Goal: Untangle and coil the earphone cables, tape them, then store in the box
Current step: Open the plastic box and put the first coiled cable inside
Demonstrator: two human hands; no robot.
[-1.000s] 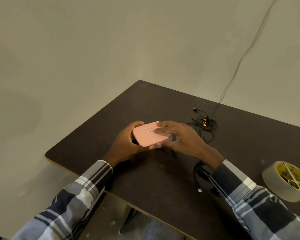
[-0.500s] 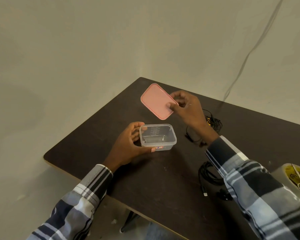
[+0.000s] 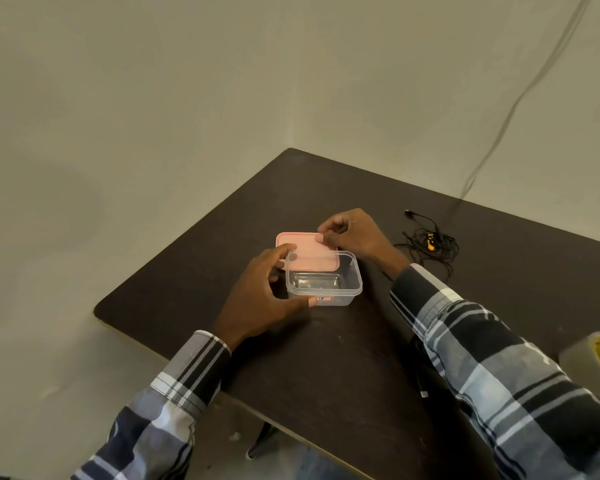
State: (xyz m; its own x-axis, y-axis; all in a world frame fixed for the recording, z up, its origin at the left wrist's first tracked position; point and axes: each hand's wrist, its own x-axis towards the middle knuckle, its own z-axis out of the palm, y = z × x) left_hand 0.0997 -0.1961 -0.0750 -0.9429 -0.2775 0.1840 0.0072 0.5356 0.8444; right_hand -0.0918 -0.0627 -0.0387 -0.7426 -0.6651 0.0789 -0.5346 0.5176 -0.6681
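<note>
Pink lid [image 3: 302, 249]: pinched by my right grip [image 3: 352, 237]; left grip [image 3: 264, 292] curled round clear box [image 3: 340, 296]. I'd park the lid flat on the tabletop [image 3: 326, 368], away from tangled earphone cables [image 3: 430, 245].

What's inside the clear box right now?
Nothing visible: the clear box shows only its bare bottom. The pink lid, pinched by the right hand, sits behind its far rim; left hand covers the near-left corner.
</note>
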